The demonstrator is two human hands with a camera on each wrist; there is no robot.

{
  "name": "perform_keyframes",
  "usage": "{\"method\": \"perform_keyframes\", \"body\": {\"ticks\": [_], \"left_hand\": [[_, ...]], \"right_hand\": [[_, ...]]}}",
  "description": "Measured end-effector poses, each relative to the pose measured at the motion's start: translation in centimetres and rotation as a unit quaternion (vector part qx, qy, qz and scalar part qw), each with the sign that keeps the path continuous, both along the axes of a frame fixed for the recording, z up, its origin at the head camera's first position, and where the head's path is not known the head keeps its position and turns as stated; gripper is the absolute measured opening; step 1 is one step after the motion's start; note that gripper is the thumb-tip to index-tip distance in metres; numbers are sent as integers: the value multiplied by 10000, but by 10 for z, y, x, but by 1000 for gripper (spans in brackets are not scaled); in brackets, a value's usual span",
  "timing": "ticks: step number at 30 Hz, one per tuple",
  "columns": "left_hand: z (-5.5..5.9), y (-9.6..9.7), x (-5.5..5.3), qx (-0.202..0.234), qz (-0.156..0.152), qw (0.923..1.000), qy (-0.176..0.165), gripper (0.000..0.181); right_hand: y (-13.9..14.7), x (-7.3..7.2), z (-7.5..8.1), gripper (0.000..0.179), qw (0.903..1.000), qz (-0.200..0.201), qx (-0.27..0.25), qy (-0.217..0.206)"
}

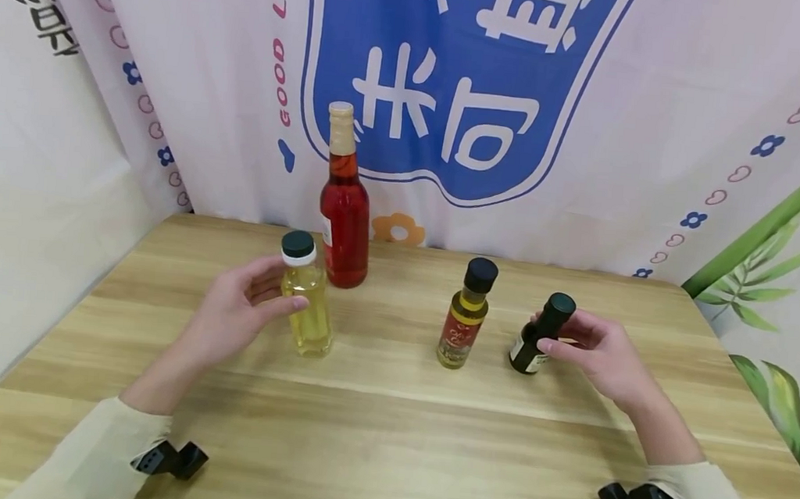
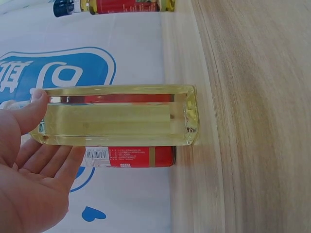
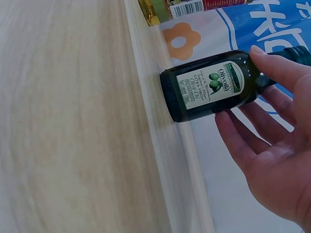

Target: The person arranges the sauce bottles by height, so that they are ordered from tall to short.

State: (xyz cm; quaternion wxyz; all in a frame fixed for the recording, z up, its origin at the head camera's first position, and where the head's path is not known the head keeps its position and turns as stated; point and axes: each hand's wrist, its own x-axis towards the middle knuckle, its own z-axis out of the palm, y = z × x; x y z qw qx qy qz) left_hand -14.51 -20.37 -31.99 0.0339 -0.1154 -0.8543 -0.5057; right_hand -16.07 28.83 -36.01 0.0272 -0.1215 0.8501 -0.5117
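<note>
A clear bottle of pale yellow liquid (image 1: 311, 317), with a dark green cap and white collar, stands on the left of the table. My left hand (image 1: 233, 307) grips its upper part, thumb in front and fingers behind. Toward the right, my right hand (image 1: 599, 355) holds a small dark green olive oil bottle (image 3: 209, 87) near its neck between thumb and fingers. Its label with green olives shows in the right wrist view. Between the hands stands a black-capped bottle of yellow oil (image 1: 460, 329) with a red label, untouched.
A tall bottle of red liquid (image 1: 347, 230) stands behind the left bottle, close to the back of the wooden table (image 1: 385, 444). A white curtain with a blue emblem (image 1: 449, 73) hangs along the rear edge. A leaf-patterned cloth (image 1: 783, 311) is at the right.
</note>
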Motion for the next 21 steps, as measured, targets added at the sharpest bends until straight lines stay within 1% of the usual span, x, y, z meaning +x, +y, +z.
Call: {"method": "perform_keyframes", "body": {"ticks": [5, 10, 15, 21], "left_hand": [[0, 0, 1, -18, -1, 10000, 6, 59], [-2, 1, 1, -28, 18, 10000, 5, 60], [-2, 3, 0, 21, 37, 10000, 62, 60], [-1, 6, 1, 151, 181, 9996, 169, 61]], "right_hand": [[0, 1, -1, 48, 10000, 4, -53, 34], [1, 1, -4, 51, 10000, -7, -18, -29], [3, 2, -3, 49, 10000, -44, -3, 16], [1, 2, -1, 50, 10000, -58, 30, 31]]}}
